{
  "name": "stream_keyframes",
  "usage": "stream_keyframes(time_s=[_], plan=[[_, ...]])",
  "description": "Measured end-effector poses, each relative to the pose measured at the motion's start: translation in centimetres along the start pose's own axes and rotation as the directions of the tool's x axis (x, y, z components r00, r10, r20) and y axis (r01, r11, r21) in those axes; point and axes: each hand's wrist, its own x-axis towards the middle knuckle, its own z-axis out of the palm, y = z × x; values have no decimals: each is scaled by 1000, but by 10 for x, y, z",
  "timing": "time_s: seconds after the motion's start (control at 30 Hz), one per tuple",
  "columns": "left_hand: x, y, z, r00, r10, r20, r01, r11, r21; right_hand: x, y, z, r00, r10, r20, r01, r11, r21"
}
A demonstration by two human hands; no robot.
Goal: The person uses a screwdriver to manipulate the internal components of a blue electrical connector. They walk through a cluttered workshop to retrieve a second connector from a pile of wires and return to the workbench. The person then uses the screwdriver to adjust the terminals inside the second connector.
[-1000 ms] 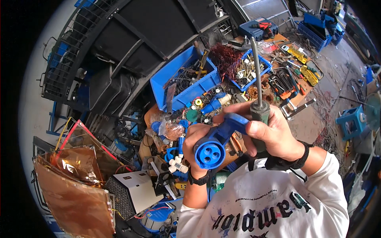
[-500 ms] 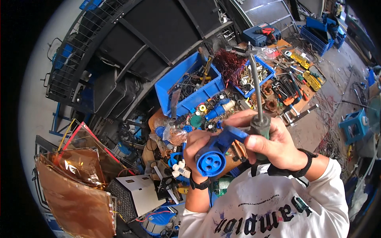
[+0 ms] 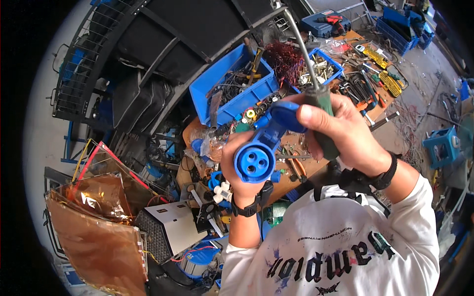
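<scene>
My left hand (image 3: pixel 229 154) is wrapped round a blue industrial socket connector (image 3: pixel 255 164), whose round face with three holes is turned up toward me. Its hinged cap (image 3: pixel 286 118) stands swung away from the face, and the thumb of my right hand (image 3: pixel 351 130) presses on the cap's edge. That same right hand grips a screwdriver (image 3: pixel 326 143) by its dark green handle. The long metal shaft points up and away, toward the far side of the bench, touching neither the socket nor the cap. Some of my left fingers are hidden behind the connector.
Below my hands is a wooden bench (image 3: pixel 308 170) littered with small parts. A blue crate (image 3: pixel 237 106) of tools and a smaller blue bin (image 3: pixel 340 69) of metal pieces stand beyond. Hand tools lie at the right; a white-topped box (image 3: pixel 173 222) and brown panels (image 3: pixel 98 246) stand left.
Both hands have risen in the view with the connector and screwdriver. The socket face has turned more toward me, the cap shows more broadly, and the screwdriver leans further left.
</scene>
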Motion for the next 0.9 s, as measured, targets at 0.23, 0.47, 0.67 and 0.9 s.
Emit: stream_keyframes(time_s=[0.23, 0.47, 0.67, 0.9], plan=[[2, -4, -2, 999, 19, 32, -19, 1000, 12, 3, 3, -5, 1000, 2, -17, -3, 1000, -15], [3, -7, -4, 997, 66, 43, -65, 998, -18, 1, 3, -1, 1000, 5, -24, -5, 1000, -24], [1, -11, -3, 995, 80, 53, -79, 997, -14, 0, 5, -2, 1000, 3, -29, -4, 1000, -12], [-3, -16, -6, 993, 119, 15, -119, 993, -26, -2, 6, -1, 1000, 15, -11, -15, 1000, 0]])
